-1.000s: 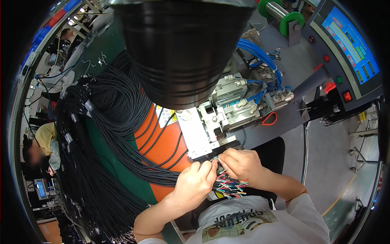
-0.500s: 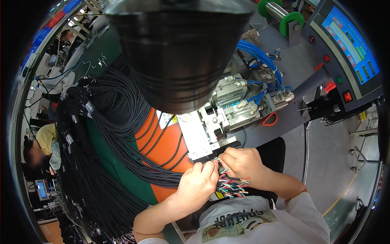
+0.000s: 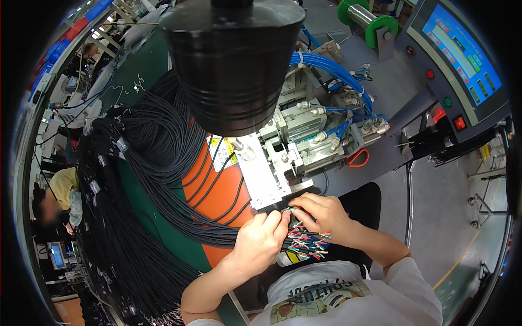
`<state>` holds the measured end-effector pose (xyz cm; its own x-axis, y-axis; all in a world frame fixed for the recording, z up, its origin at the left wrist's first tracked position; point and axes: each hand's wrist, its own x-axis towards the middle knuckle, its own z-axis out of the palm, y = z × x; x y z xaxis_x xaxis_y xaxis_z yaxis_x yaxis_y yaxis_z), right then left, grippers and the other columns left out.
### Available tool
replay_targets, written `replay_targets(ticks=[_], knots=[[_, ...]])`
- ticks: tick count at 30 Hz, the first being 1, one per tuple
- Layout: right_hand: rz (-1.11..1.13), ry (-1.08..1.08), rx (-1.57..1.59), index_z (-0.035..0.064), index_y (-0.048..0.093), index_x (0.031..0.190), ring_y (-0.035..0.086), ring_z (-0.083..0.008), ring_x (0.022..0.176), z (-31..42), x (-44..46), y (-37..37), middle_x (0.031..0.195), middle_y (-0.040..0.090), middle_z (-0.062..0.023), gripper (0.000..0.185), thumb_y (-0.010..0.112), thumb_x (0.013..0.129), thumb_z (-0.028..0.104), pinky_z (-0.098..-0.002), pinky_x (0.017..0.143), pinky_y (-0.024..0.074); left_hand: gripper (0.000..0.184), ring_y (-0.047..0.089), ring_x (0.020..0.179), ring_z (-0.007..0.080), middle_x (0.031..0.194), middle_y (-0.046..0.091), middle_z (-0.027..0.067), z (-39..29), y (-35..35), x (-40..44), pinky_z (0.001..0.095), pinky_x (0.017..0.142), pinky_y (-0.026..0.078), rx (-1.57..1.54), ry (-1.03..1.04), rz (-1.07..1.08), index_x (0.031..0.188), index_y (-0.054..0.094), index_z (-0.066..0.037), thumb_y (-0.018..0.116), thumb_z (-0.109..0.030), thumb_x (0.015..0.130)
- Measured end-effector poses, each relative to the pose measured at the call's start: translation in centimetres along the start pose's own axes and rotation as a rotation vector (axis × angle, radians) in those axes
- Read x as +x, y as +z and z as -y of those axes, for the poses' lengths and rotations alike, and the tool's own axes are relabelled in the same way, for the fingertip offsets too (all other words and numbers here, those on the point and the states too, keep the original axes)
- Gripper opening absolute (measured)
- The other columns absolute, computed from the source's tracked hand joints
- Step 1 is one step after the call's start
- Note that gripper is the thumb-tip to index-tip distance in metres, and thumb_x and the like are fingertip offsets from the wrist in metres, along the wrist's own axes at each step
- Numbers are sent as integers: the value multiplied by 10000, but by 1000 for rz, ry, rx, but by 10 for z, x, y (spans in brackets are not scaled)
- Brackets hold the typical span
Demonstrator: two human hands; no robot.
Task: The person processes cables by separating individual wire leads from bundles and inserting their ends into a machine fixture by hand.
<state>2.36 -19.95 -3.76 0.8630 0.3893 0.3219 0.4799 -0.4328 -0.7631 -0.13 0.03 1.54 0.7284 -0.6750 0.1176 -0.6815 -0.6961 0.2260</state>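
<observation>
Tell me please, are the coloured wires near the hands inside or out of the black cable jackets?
Out, at their ends: the coloured wires stick out past the black cables and spread apart near the right hand.

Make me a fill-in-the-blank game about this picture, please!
1. The cables on the table have ____ outer covers.
2. The person's ____ hand is nearer the lit screen.
3. The bent hoses by the metal machine are coloured ____.
4. The two ends of the wire spool are coloured ____.

Missing words: black; right; blue; green.
</observation>
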Motion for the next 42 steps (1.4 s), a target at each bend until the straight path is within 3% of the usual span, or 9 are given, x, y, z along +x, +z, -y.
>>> replay_targets(ticks=[12,18,25,29,32,36,39,40,42], knots=[[168,-47,-206,45,666,898,653,-283,655,5,12,-10,782,660,-100,83,690,828,83,-363,548,513,509,541,790,222,927,534,88,-2,-1,1,317,664,496,-7,-9,11,1203,601,55,626,-88,715],[-102,-67,76,23,669,930,680,-266,713,-2,2,-4,867,684,-98,156,730,790,58,-330,596,546,506,547,796,224,943,540,90,0,3,-1,322,663,499,-2,-3,-16,1200,603,56,629,-88,716],[-152,-282,-38,66,672,942,672,-230,701,-10,4,8,907,677,-56,173,725,778,84,-320,592,536,507,545,790,224,926,530,85,-1,2,-2,323,655,493,3,-8,-8,1203,607,44,632,-91,716],[54,-109,-174,33,668,907,658,-260,658,1,7,-6,824,662,-100,131,726,792,61,-311,559,530,493,542,786,222,908,519,76,-3,2,0,336,666,486,37,-39,3,1201,618,15,631,-92,720],[66,-61,-33,10,657,903,646,-209,599,-9,9,-6,764,652,-97,115,704,847,98,-287,524,506,479,546,795,225,903,522,76,-4,-1,2,347,680,479,56,-49,8,1195,625,-8,631,-92,723],[164,228,325,-20,632,911,577,-53,543,-9,1,0,688,623,-34,180,674,924,154,-216,476,430,444,565,809,241,915,552,89,-1,2,-6,353,690,467,-40,-114,-55,1147,644,-11,638,-64,706],[216,487,686,-23,619,890,601,-151,518,-14,-1,6,693,640,-102,184,666,893,155,-282,512,461,422,576,800,252,927,575,100,9,3,-22,358,689,456,-83,-152,-215,1098,659,-1,643,-17,676],[187,501,747,-5,634,921,493,-42,495,-13,-2,8,615,577,-13,148,675,917,137,-204,470,382,409,580,783,264,920,580,109,8,-2,-23,370,686,453,-38,-155,-223,1054,666,14,645,22,646],[106,360,437,7,636,938,474,-36,496,-13,-3,5,608,575,4,133,690,896,122,-204,477,374,413,580,788,271,916,575,113,8,2,-25,372,685,450,-19,-179,-216,1058,661,20,642,27,645]])
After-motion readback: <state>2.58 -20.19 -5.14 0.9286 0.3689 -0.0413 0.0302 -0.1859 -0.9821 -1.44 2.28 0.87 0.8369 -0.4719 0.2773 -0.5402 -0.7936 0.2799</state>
